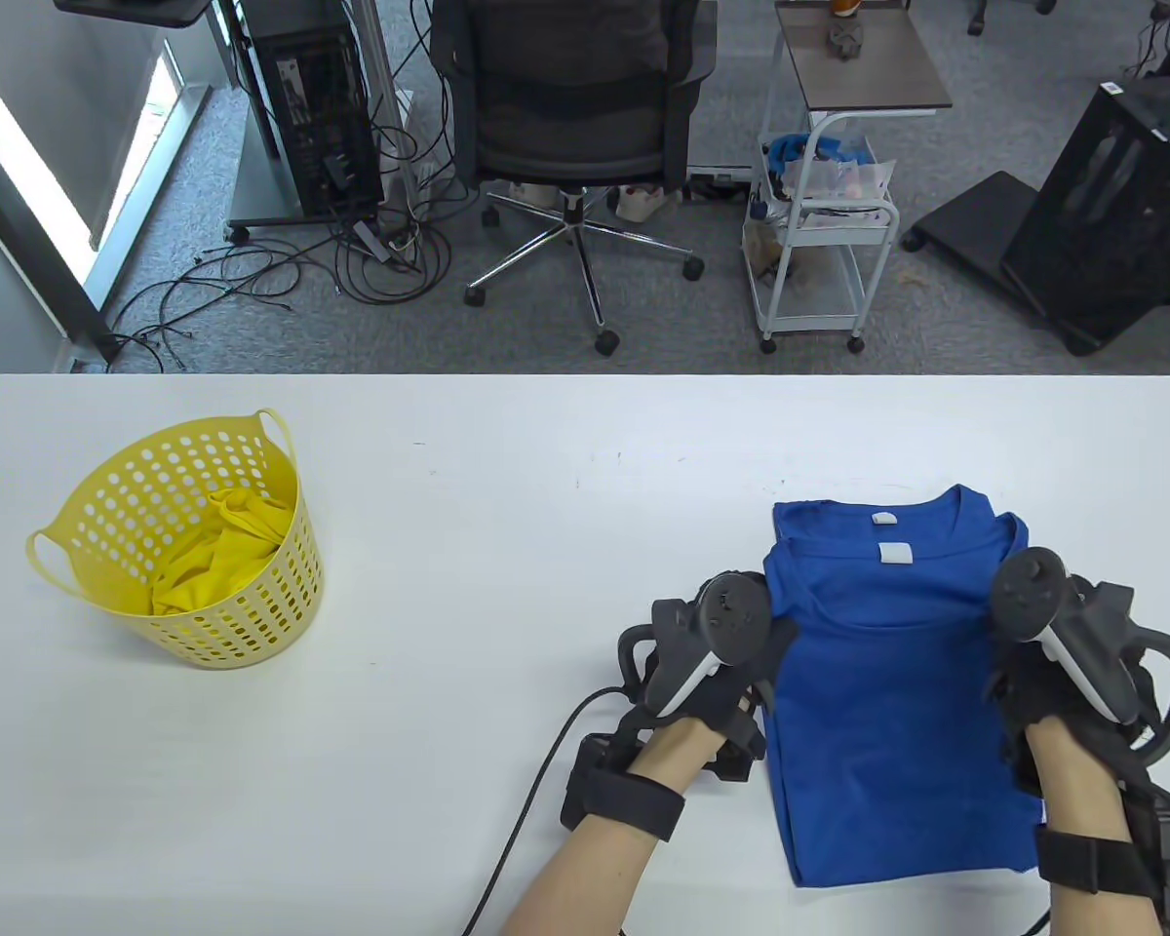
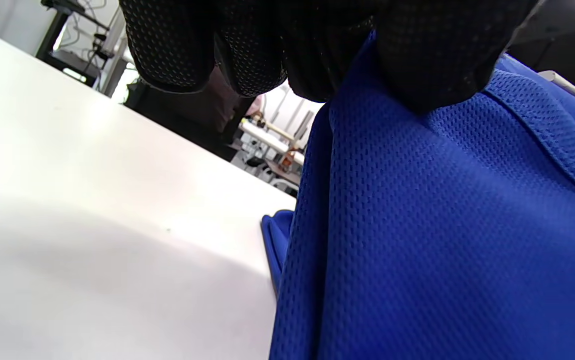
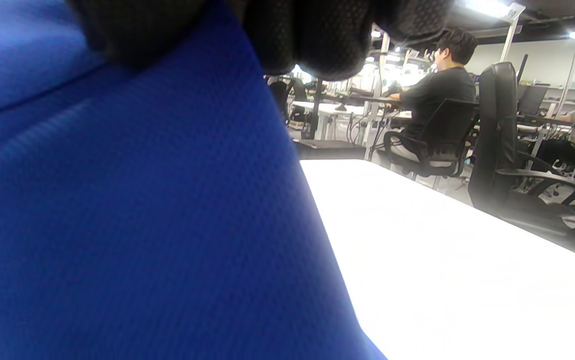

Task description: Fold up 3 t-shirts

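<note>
In the table view we see two blue t-shirts stacked at the right of the white table [image 1: 507, 507]: the lower blue t-shirt [image 1: 838, 517] shows only its collar end, and the upper blue t-shirt [image 1: 887, 721] lies on it slightly nearer us. Our left hand [image 1: 717, 648] sits at the upper shirt's left shoulder edge and our right hand [image 1: 1058, 648] at its right shoulder edge, a symmetric hold that we judge suits carrying the collar end down over the hem. A yellow t-shirt [image 1: 219, 556] lies crumpled in the yellow basket [image 1: 283, 604], well apart at the left, probably the third still to fold. The trackers hide the fingers here. The left wrist view supplies that: our gloved fingertips [image 2: 432, 65] pinch the blue fabric, which rises off the table in a taut ridge. The right wrist view likewise shows gloved fingers [image 3: 317, 45] clenched on the cloth's raised edge, plus the seated people [image 3: 437, 85] and office chairs beyond, which the overhead camera misses.
</note>
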A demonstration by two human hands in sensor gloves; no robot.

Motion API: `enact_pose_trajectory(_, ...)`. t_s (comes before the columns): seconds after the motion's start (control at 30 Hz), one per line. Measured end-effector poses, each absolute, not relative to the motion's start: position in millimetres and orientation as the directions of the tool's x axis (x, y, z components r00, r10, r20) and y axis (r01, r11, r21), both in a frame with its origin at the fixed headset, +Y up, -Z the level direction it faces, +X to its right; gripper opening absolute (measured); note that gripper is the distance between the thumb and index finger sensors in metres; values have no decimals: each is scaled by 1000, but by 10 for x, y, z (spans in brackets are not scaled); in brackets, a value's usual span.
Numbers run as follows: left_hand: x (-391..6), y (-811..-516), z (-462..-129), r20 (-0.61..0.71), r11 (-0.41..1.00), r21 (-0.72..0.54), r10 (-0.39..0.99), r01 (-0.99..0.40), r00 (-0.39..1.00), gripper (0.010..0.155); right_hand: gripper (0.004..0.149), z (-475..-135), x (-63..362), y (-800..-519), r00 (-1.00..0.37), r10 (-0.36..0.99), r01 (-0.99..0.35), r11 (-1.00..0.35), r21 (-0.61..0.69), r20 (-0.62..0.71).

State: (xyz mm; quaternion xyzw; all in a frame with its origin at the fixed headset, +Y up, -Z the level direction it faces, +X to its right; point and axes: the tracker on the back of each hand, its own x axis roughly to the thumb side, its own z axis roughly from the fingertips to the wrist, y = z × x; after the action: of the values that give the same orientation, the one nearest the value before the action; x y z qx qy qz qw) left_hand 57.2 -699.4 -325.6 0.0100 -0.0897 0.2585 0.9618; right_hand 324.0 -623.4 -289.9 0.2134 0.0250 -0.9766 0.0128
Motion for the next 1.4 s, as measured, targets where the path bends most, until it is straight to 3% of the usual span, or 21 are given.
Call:
enact_pose_trajectory(0.53,731,-6989,-3820,116,844,-25,535,-536,837,48,46,-3488,3434,-6202,-895,43,-18,-998,-61,-443)
enact_pose_trajectory(1.1,903,-7595,-4419,40,933,-133,342,-334,939,49,46,-4264,3647,-7159,-835,14,-79,-992,95,-550)
enact_pose_trajectory(1.13,871,-7620,-4434,32,932,-167,331,-322,943,52,48,-4276,3663,-7207,-824,12,-91,-990,110,-566)
enact_pose_trajectory(1.23,717,-7637,-4441,20,925,-172,348,-339,937,57,70,-4232,3704,-7240,-820,23,-112,-986,121,-572)
enact_pose_trajectory(1.4,410,-7530,-4359,6,934,-161,325,-320,946,62,76,-4048,3653,-7030,-850,-22,-26,-996,85,-526)
